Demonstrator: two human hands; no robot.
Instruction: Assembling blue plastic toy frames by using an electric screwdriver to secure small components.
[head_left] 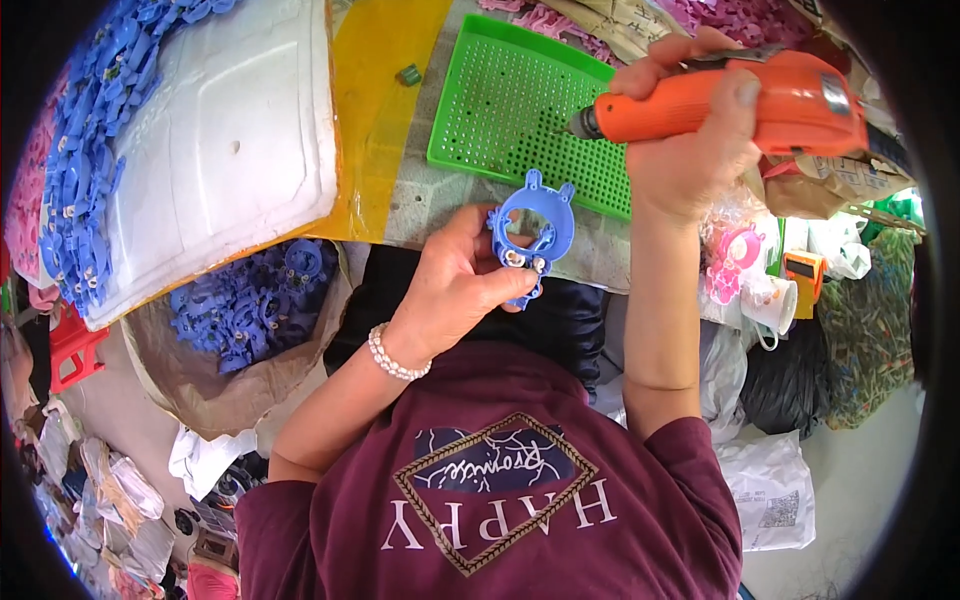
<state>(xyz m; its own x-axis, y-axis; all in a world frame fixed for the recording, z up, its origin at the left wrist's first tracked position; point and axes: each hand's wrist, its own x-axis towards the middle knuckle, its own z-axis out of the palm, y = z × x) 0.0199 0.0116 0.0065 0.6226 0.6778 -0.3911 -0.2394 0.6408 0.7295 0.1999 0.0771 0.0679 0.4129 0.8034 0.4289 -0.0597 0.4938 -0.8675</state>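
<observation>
My left hand (455,275) grips a blue plastic housing (549,205) by its lower end, thumb across the front. The housing has a round ring with two small ears on top, and small white parts sit near its lower part. Up at the right, my right hand (700,140) is wrapped round an orange electric screwdriver (740,105). Its tip points left, over a green perforated tray (480,165), apart from the housing. Whether the tip carries a screw is too small to tell.
On the left, a white board (215,150) lies beside a heap of blue parts (80,190). Below it stands a paper sack (190,390) of blue parts. A small green piece (409,75) rests on the yellow strip (375,110). A white cup (770,303) and bags stand at the right.
</observation>
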